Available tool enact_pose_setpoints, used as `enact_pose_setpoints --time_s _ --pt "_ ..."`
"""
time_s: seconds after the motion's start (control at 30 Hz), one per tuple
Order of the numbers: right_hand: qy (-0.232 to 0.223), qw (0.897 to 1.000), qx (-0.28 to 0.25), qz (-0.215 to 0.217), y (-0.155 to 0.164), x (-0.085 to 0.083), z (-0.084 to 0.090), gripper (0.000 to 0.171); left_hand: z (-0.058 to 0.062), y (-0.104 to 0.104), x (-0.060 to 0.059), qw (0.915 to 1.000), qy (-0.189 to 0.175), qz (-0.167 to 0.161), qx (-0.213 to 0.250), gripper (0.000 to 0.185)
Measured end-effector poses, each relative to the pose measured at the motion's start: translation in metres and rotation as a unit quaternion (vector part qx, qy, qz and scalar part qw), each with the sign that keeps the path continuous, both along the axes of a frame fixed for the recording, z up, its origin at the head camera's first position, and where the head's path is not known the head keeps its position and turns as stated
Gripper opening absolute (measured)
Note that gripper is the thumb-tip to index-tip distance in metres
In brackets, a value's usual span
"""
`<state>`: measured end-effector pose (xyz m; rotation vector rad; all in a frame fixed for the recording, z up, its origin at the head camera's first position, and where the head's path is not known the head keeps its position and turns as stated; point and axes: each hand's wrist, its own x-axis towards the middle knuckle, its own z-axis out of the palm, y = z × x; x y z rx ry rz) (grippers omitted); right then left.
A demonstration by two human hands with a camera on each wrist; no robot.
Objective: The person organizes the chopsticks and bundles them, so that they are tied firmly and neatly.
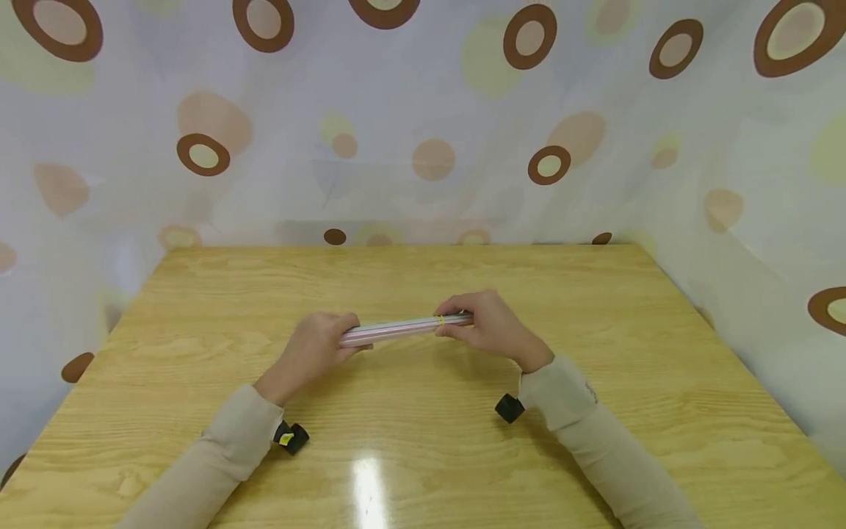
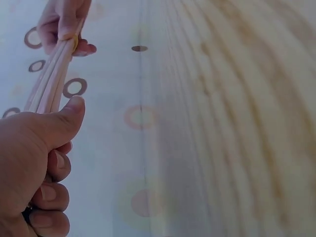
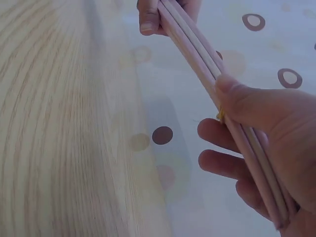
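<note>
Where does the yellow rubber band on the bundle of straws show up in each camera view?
Head: yellow rubber band sits right of centre on the bundle of straws, at the right hand fingertips.
Left wrist: top left, at the far hand.
Right wrist: right of centre, just under the thumb.
Shared landmark: the bundle, held at its other end by the left hand.

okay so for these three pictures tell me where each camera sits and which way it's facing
Head: worn high, faces forward and down over the wooden table; both sleeves, left hand, right hand.
Left wrist: behind the left hand, looks along the bundle of sticks to the right hand.
Right wrist: behind the right hand, looks along the bundle to the left hand's fingers.
Shared: all show the bundle and its yellow band, gripped at both ends.
</note>
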<state>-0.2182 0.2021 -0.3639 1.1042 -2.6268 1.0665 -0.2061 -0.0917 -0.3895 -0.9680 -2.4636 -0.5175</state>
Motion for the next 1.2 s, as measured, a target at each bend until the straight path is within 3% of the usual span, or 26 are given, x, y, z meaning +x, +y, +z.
enact_pose_setpoints --time_s 0.13,0.27,0.6,0.8,1.2 --pt "0.043 0.996 0.072 0.001 -0.007 0.007 0.003 0.025 0.001 0.003 0.004 0.9999 0.004 -0.014 0.007 0.029" --pt "0.053 0.993 0.104 0.002 -0.011 0.012 0.006 0.025 0.002 0.005 0.005 0.9997 -0.006 -0.020 0.013 0.030" --pt "0.049 0.993 0.102 0.022 -0.007 0.013 0.013 0.032 0.005 0.003 0.005 0.9918 -0.120 -0.004 0.043 0.025" --pt "0.022 0.996 0.088 0.022 0.006 0.009 0.020 0.024 0.005 -0.001 0.003 0.9897 -0.130 0.020 0.056 0.022" --pt "0.012 0.995 0.099 0.024 0.003 0.009 0.015 0.020 0.003 0.004 0.005 0.9859 -0.155 0.017 0.060 0.024"
